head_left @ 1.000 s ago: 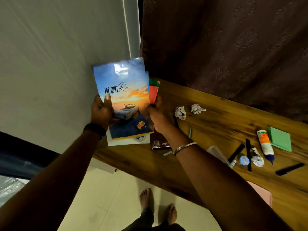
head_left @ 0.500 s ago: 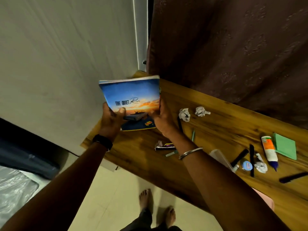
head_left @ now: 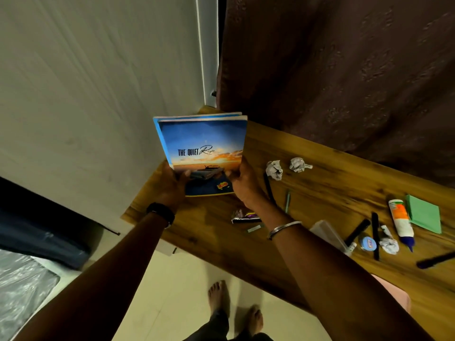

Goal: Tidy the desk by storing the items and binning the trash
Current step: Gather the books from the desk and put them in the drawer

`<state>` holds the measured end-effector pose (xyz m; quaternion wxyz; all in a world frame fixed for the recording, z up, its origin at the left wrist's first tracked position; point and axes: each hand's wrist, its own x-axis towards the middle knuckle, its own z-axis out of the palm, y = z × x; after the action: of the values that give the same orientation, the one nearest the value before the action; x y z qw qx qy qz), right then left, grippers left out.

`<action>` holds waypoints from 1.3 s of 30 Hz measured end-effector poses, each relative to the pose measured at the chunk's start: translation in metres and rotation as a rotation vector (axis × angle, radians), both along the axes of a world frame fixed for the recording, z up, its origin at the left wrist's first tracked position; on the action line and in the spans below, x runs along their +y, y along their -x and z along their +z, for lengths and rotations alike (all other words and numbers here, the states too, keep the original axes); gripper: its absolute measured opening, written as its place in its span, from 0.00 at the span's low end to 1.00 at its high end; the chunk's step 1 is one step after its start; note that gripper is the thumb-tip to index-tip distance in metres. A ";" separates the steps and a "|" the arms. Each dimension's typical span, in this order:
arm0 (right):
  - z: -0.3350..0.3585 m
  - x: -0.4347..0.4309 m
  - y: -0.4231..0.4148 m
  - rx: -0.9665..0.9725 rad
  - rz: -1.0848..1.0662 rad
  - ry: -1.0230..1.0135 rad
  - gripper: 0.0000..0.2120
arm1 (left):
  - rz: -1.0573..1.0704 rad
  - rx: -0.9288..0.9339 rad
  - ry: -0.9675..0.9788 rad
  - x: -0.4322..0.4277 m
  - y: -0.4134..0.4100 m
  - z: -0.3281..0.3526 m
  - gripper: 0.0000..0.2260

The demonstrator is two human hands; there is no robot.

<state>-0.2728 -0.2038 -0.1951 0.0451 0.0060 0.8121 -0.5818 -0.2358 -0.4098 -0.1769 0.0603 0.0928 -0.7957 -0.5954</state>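
Observation:
A stack of notebooks point(head_left: 202, 141), its top cover blue and orange with "The Quiet Ride" printed on it, stands tilted over the far left corner of the wooden desk point(head_left: 320, 193). My left hand point(head_left: 173, 184) grips the stack's lower left edge, thumb on the cover. My right hand point(head_left: 242, 180) grips the lower right edge. Two crumpled paper balls point(head_left: 274, 169) point(head_left: 298, 164) lie just right of my right hand. A foil wrapper point(head_left: 242, 216) lies beside my right wrist.
Along the desk's right part lie a glue bottle point(head_left: 400, 223), green sticky notes point(head_left: 424, 216), black pens point(head_left: 375, 235), a small round tin point(head_left: 368, 243), a crumpled scrap point(head_left: 389, 244) and a clear case point(head_left: 328, 233). A dark curtain point(head_left: 344, 70) hangs behind. A white wall point(head_left: 98, 94) is left.
Both hands carried the notebook stack away from me and lowered it toward the desk's far left corner. The red and green covers behind it are hidden now.

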 end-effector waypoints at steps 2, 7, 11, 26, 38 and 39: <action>0.006 0.009 -0.004 0.029 -0.016 0.007 0.14 | -0.022 0.037 0.011 0.008 -0.002 0.012 0.09; 0.031 0.046 -0.022 0.108 -0.098 0.055 0.11 | -0.183 0.068 -0.155 0.037 -0.002 0.041 0.13; 0.051 0.088 -0.051 0.128 -0.167 0.104 0.07 | -0.270 0.080 -0.239 0.077 -0.007 0.061 0.15; 0.065 0.312 -0.310 0.158 -0.452 0.279 0.19 | -0.606 -0.058 -0.447 0.313 -0.181 0.058 0.12; 0.032 0.415 -0.511 0.143 -0.720 0.356 0.22 | -0.896 -0.184 -0.451 0.453 -0.326 0.029 0.13; 0.028 0.420 -0.522 0.138 -0.743 0.370 0.22 | -0.910 -0.205 -0.436 0.461 -0.335 0.025 0.13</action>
<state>0.2489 0.2160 -0.1670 -0.2219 0.2512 0.6378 -0.6934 0.0990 0.0510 -0.1517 -0.3039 -0.1947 -0.6147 -0.7014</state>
